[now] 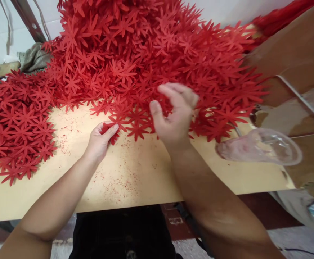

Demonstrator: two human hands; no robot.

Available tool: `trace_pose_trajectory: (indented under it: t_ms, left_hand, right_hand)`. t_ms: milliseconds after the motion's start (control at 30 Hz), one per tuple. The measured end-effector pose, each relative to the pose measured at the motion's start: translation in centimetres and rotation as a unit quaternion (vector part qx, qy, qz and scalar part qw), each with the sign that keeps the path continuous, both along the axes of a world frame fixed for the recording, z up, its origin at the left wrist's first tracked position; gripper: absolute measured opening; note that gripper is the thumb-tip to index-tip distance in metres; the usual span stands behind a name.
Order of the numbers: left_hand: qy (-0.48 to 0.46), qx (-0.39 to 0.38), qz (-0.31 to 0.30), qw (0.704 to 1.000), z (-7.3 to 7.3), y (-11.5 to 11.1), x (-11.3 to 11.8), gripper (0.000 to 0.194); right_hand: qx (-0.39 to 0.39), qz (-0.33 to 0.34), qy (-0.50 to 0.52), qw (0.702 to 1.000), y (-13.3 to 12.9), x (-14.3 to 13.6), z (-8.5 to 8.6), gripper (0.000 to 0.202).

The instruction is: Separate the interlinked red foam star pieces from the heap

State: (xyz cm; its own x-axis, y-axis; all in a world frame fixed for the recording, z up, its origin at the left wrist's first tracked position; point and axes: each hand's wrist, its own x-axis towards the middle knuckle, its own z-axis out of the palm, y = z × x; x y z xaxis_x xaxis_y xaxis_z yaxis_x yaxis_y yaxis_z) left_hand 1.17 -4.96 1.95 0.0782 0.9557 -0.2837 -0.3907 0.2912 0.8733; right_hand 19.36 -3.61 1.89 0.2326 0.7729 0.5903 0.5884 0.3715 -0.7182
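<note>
A large heap of red flower-shaped pieces (135, 54) covers the back of the pale table (151, 180). My left hand (102, 138) pinches a red piece (113, 138) between thumb and fingers, near the heap's front edge. Over the front of the heap, my right hand (174, 113) is raised, blurred by motion, with its thumb and fingers apart and nothing visible between them. A second pile of the red pieces (16, 122) lies at the left of the table.
A clear plastic cup (262, 145) lies on its side at the right, beside a brown cardboard box (303, 93). Grey-green cloth (34, 57) sits at the back left. Red crumbs are scattered over the tabletop.
</note>
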Motion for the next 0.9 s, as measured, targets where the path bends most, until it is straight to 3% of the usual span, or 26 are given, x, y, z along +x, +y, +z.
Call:
trace_pose_trajectory:
  t_ms: [100,167,267,400,467,533,633,767,900]
  left_hand:
    - [0.018,0.026,-0.034,0.999,0.0,-0.1,-0.1,0.027]
    - [0.009,0.032,-0.052,0.998,0.1,0.0,-0.2,0.023]
    - [-0.011,0.021,-0.061,0.998,0.2,0.0,-0.4,0.017]
    - [0.0,0.003,-0.052,0.999,0.1,0.1,-0.3,0.019]
    - [0.01,0.005,-0.052,0.999,0.0,0.0,-0.1,0.017]
    - [0.018,0.016,-0.048,0.999,-0.1,0.0,0.0,0.016]
    - [0.025,0.023,-0.03,0.999,-0.1,-0.1,0.2,0.016]
    - [0.033,0.031,-0.024,0.999,-0.1,-0.2,0.5,0.021]
    - [0.068,0.025,-0.046,0.996,0.0,-0.2,0.6,0.028]
  right_hand:
    - [-0.068,0.145,0.029,0.987,-1.0,-3.3,0.6,0.016]
    - [-0.099,0.18,0.046,0.978,-1.1,-4.3,0.3,0.011]
    - [-0.076,0.1,0.058,0.99,-0.5,-3.1,-0.3,0.01]
    - [0.009,-0.062,-0.045,0.997,0.1,0.2,0.0,0.022]
    - [0.015,-0.07,-0.075,0.995,-0.1,0.4,0.5,0.025]
    - [-0.001,-0.013,-0.06,0.998,-0.6,-0.5,0.9,0.021]
    - [-0.076,0.134,0.027,0.988,-1.4,-2.8,1.1,0.02]
    - [-0.197,0.267,0.155,0.931,-1.7,-4.8,0.4,0.031]
    - [-0.246,0.326,0.246,0.879,-1.3,-4.9,-0.2,0.038]
